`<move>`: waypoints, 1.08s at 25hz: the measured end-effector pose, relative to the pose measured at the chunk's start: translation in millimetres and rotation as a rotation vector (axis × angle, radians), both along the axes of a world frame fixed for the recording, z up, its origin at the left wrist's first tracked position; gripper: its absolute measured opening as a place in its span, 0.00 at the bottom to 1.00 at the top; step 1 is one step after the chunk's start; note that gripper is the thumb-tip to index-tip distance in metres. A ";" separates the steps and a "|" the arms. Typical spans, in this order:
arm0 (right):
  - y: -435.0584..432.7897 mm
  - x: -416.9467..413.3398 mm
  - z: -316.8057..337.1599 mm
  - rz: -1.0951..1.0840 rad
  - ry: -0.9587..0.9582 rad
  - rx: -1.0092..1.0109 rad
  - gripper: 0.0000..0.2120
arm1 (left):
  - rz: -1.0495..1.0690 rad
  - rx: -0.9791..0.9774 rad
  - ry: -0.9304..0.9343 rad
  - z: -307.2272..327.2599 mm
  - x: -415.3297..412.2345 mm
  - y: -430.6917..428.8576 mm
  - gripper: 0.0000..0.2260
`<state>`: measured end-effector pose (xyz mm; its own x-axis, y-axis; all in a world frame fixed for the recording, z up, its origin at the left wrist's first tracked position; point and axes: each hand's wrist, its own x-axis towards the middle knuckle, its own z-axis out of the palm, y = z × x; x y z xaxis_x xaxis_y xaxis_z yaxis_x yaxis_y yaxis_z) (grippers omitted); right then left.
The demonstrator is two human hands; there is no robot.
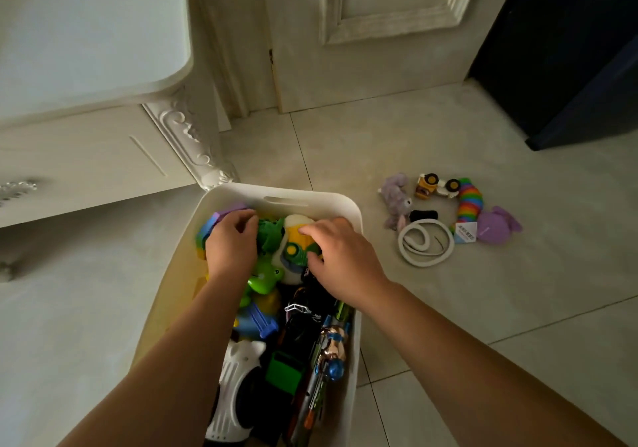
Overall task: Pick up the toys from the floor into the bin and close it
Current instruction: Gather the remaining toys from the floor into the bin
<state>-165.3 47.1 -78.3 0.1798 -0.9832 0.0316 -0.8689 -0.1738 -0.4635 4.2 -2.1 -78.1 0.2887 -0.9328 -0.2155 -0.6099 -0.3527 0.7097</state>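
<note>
A white open bin (348,205) stands on the tiled floor, packed with several toys. Both my hands reach into its far end. My left hand (230,241) rests palm down on a purple and rainbow toy (209,229) and a green toy (269,234). My right hand (340,255) grips a yellow and green toy vehicle (297,244). On the floor to the right lie a grey plush (397,200), a small toy truck (435,185), a rainbow slug (469,205), a purple plush (497,225), a white snake (425,243) and a small black piece (423,215). No lid is in view.
A white ornate cabinet (89,156) stands at the left, its corner touching the bin's far left rim. A cream door (362,32) is ahead, and dark furniture (569,67) is at the far right.
</note>
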 end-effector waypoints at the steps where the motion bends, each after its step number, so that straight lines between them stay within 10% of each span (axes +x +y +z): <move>1: 0.1 0.8 -0.4 0.015 0.033 -0.011 0.19 | -0.007 0.004 -0.058 0.0 3.2 -2.1 0.13; 7: 0.1 2.6 1.2 -0.024 -0.144 -0.041 0.16 | -0.110 -0.152 -0.145 27.1 -25.2 1.3 0.14; 13: -7.5 -66.4 -2.8 -0.687 -0.521 -0.411 0.11 | -0.439 -0.487 0.005 48.0 -118.3 1.9 0.12; 19: -3.8 -238.7 -87.3 -0.968 0.026 0.126 0.26 | -0.798 -0.215 0.046 14.4 -194.6 4.4 0.12; 27: -25.7 -318.3 -136.2 -0.783 0.075 0.467 0.32 | -1.027 0.139 -0.138 -28.6 -257.0 -6.6 0.21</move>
